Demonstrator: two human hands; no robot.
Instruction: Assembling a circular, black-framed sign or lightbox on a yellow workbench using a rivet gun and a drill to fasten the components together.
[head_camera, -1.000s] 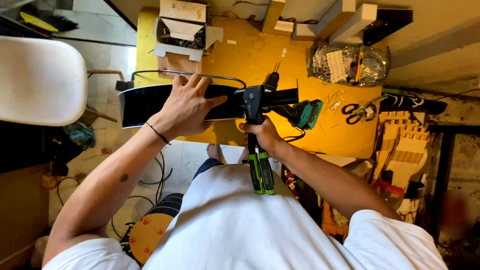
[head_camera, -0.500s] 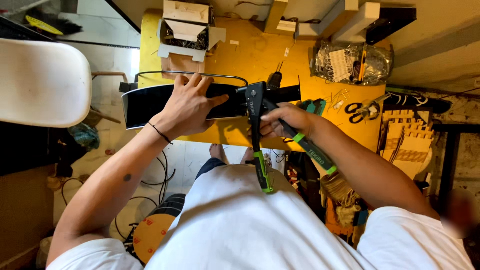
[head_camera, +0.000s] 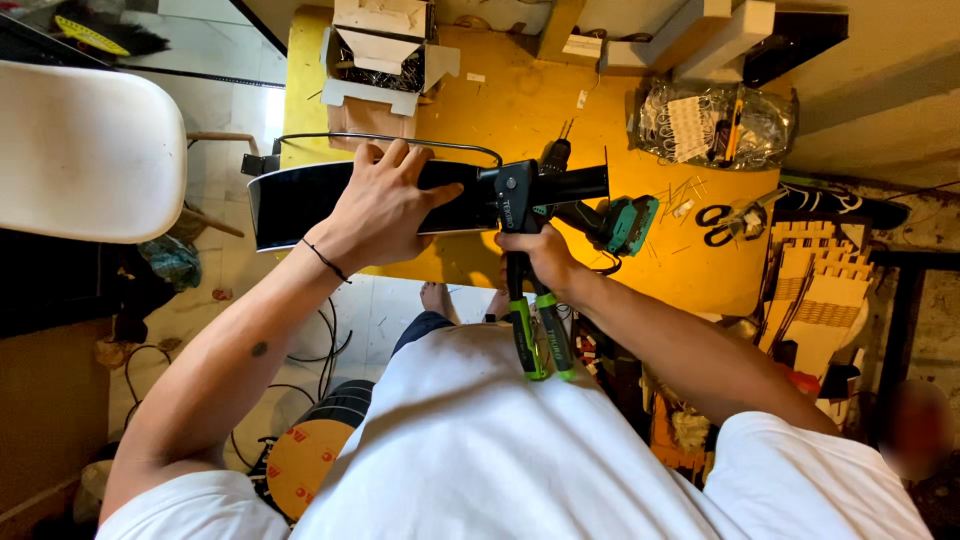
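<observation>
**Riveter squeezed at the black panel's edge**

While your left hand (head_camera: 385, 205) lies flat and open on the black panel (head_camera: 300, 200), fingers spread across its upper side, your right hand (head_camera: 540, 255) is wrapped tight around the handles of the hand riveter (head_camera: 525, 290). The riveter's black head sits against the right end of the panel, and its green-and-black handles point down toward your white shirt, close together in your grip. The panel is a long, glossy black strip; it lies across the near edge of the yellow counter (head_camera: 520, 110), with its left end hanging out past the counter toward the white chair (head_camera: 85, 150). A thin black wire loop (head_camera: 390, 140) arcs just behind the panel.

Just to the right of the riveter's head, a teal cordless drill (head_camera: 620, 220) lies on the counter. Farther right are black-handled scissors (head_camera: 725, 220), and loose nails are scattered between them. An open cardboard box (head_camera: 385, 50) holding small metal parts stands at the back of the counter, and a clear plastic bag (head_camera: 715, 125) of bits sits toward the back right.
</observation>
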